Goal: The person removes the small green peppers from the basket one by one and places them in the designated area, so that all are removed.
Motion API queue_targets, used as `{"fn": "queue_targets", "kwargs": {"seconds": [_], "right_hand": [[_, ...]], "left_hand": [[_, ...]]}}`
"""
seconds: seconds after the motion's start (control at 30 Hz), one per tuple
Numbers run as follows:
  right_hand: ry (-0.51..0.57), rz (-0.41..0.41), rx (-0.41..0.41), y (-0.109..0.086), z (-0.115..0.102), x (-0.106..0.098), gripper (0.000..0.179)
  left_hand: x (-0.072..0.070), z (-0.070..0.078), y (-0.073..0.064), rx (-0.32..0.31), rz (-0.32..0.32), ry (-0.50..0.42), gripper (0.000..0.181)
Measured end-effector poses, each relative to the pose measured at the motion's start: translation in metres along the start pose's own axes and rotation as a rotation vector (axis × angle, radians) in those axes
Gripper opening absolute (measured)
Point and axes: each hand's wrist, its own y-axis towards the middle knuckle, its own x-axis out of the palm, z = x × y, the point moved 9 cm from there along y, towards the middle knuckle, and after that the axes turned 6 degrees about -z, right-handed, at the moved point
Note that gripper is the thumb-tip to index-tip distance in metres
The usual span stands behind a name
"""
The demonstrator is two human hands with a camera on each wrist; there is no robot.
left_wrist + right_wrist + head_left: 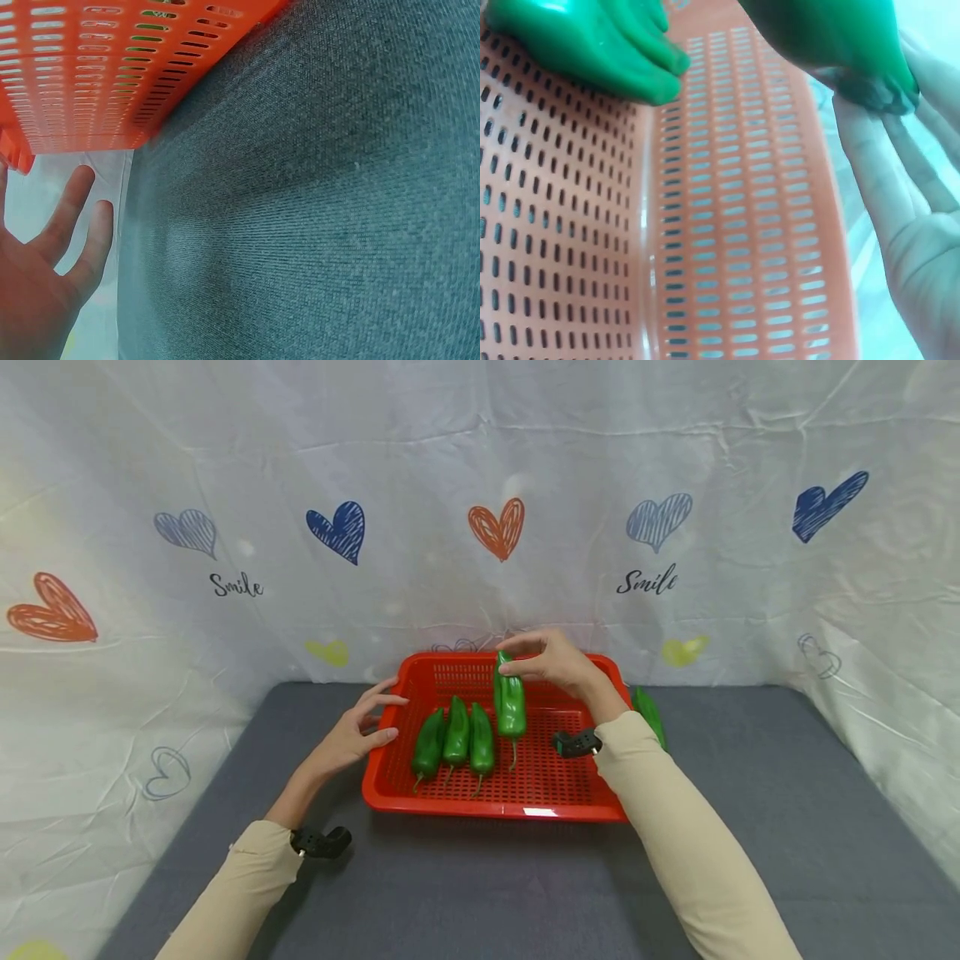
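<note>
In the head view, the right arm reaches from the near right over the basket (495, 811), its wrist turned so that the right hand (553, 662) points left. Thumb and fingers pinch the held pepper (512, 710) by its far, upper end. It hangs below the fingertips, over the middle of the basket, its thin stem (514, 755) pointing to the near side. It is glossy, bright green and long. Three peppers (457, 737) lie side by side to its left, stems near. The left arm comes from the near left; the left hand (351, 732) has its fingers spread at the basket's left rim. On the bench (480, 893), right of the basket, lies another pepper (649, 717), partly behind the right sleeve (690, 827).

In the left wrist view, two fingers stand apart beside the basket's slotted red side; bits of green show through the slots.

In the right wrist view, the fingers meet the held pepper's blunt, darker end; the thumb is hidden. More green peppers lie beyond, in the basket.
</note>
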Motion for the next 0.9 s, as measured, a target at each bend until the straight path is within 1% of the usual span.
{"fn": "queue_targets", "kwargs": {"seconds": [0.17, 0.23, 0.43, 0.57, 0.77, 0.9], "right_hand": [[0.065, 0.035, 0.006, -0.004, -0.008, -0.005, 0.044], [0.076, 0.044, 0.006, -0.005, -0.011, -0.006, 0.042], [0.062, 0.064, 0.027, -0.008, -0.018, -0.01, 0.045], [0.075, 0.068, 0.041, -0.011, -0.022, -0.011, 0.047], [0.08, 0.097, 0.071, -0.019, -0.027, -0.017, 0.044], [0.06, 0.111, 0.068, -0.025, -0.029, -0.021, 0.044]], "left_hand": [[0.0, -0.001, -0.001, 0.007, 0.004, 0.006, 0.043], [0.0, -0.001, -0.001, 0.007, 0.005, 0.004, 0.043], [0.001, -0.002, 0.0, 0.008, 0.001, -0.001, 0.043], [0.001, -0.002, 0.0, 0.004, 0.001, -0.003, 0.043], [0.001, -0.001, 0.0, 0.0, 0.004, -0.009, 0.043], [0.001, -0.002, 0.0, 0.005, 0.009, -0.005, 0.043]]}}
